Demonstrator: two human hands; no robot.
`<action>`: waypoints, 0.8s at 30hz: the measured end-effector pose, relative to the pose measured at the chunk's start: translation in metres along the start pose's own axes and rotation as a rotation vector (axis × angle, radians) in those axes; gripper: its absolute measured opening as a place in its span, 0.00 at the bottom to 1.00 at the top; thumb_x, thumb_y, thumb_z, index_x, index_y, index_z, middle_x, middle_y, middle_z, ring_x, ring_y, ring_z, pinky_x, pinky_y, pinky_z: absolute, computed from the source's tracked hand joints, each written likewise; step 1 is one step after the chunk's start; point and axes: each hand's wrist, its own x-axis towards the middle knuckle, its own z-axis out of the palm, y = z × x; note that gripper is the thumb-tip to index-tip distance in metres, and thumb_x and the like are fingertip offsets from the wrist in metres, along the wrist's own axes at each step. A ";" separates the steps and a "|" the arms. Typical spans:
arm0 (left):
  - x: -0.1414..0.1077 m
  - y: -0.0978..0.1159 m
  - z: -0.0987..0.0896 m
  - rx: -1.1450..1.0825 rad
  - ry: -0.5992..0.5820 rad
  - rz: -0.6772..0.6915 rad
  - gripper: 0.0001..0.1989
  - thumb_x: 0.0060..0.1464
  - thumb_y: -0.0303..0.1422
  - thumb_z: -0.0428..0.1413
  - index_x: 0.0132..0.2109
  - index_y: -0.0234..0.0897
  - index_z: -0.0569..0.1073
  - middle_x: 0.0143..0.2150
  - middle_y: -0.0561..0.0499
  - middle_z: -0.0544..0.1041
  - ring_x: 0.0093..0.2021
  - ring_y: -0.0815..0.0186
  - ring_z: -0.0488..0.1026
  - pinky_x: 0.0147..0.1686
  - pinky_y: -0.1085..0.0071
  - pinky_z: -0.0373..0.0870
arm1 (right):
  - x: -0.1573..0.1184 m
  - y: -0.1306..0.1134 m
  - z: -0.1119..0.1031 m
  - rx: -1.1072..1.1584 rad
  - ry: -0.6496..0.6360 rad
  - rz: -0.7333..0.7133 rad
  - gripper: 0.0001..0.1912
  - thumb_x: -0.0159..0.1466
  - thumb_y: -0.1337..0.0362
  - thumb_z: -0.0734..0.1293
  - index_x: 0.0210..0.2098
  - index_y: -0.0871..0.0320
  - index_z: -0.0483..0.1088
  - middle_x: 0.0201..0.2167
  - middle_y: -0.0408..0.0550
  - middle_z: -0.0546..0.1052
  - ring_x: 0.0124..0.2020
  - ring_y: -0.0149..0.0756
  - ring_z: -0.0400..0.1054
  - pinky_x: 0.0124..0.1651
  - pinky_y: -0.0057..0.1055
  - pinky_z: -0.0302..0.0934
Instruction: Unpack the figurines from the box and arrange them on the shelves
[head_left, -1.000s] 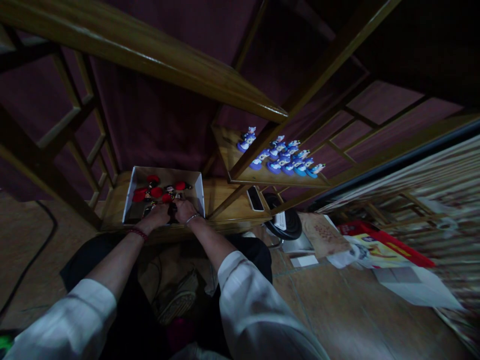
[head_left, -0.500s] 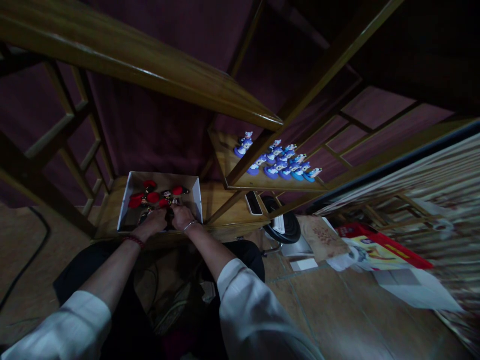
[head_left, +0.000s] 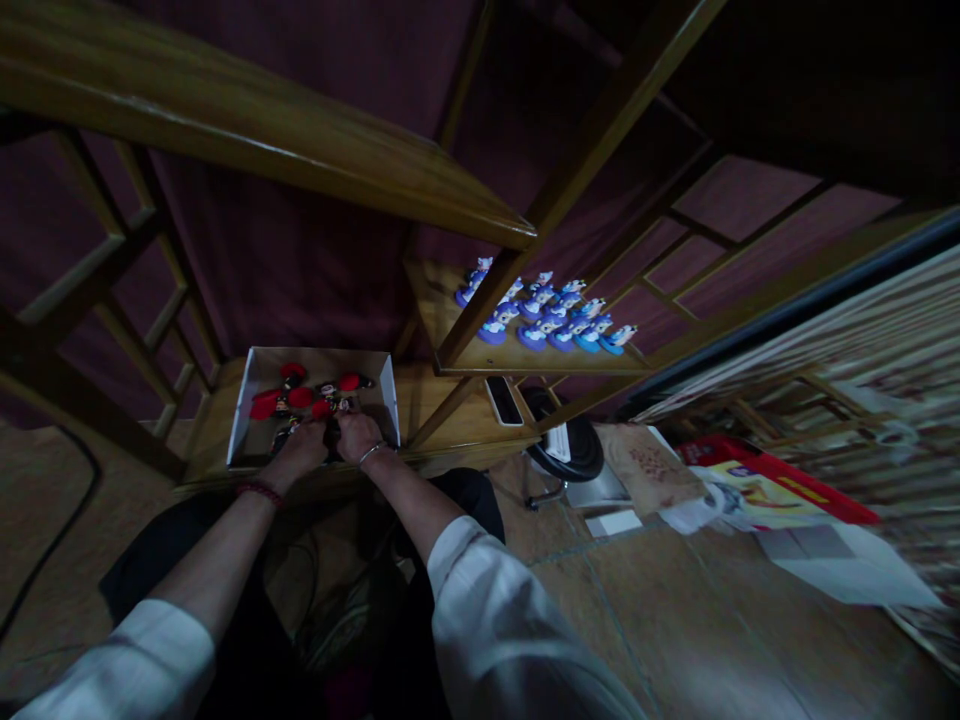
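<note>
Both hands are inside a shallow white cardboard box [head_left: 390, 395] on the wooden shelf. My left hand [head_left: 304, 447], with a red bead bracelet at the wrist, is closed near the box's front side. Close beside it, my right hand [head_left: 358, 437], with a silver bracelet, has its fingers curled together over a small dark thing between the hands. What exactly the fingers hold is hidden. Several small red-and-black figurines [head_left: 300, 397] lie in the box just beyond the fingers, tipped at different angles.
Several blue-and-white figurines [head_left: 540, 330] stand on a raised wooden shelf [head_left: 450, 340] to the right. A phone [head_left: 504, 400] lies on the lower shelf. A black round stool [head_left: 566, 450] and a red-and-yellow bag [head_left: 780, 485] are at the right. Wooden beams [head_left: 300, 150] cross overhead.
The view has shifted slightly, so the shelf and box appear a little further left. Both hands stay close together in the box, with little visible change in their grip.
</note>
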 end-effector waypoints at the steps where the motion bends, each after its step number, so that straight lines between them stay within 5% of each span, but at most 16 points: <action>1: -0.002 0.001 0.000 0.009 0.004 -0.001 0.17 0.41 0.17 0.47 0.40 0.29 0.71 0.41 0.39 0.75 0.43 0.62 0.72 0.40 0.74 0.66 | 0.000 0.000 0.000 0.002 -0.002 -0.002 0.21 0.53 0.72 0.61 0.47 0.61 0.66 0.41 0.55 0.75 0.43 0.39 0.69 0.43 0.31 0.63; 16: -0.027 0.015 0.014 0.041 0.202 -0.106 0.23 0.47 0.23 0.44 0.53 0.28 0.62 0.40 0.39 0.76 0.42 0.58 0.73 0.39 0.69 0.67 | -0.007 -0.003 -0.007 0.009 -0.024 0.004 0.16 0.54 0.71 0.61 0.42 0.64 0.69 0.40 0.58 0.75 0.42 0.42 0.70 0.43 0.33 0.65; 24: -0.026 0.020 0.014 0.095 0.168 -0.195 0.24 0.48 0.26 0.45 0.55 0.31 0.61 0.40 0.39 0.76 0.42 0.57 0.73 0.38 0.68 0.67 | -0.008 -0.004 -0.009 0.031 -0.050 0.023 0.16 0.56 0.70 0.60 0.43 0.66 0.69 0.43 0.59 0.73 0.43 0.43 0.69 0.43 0.35 0.66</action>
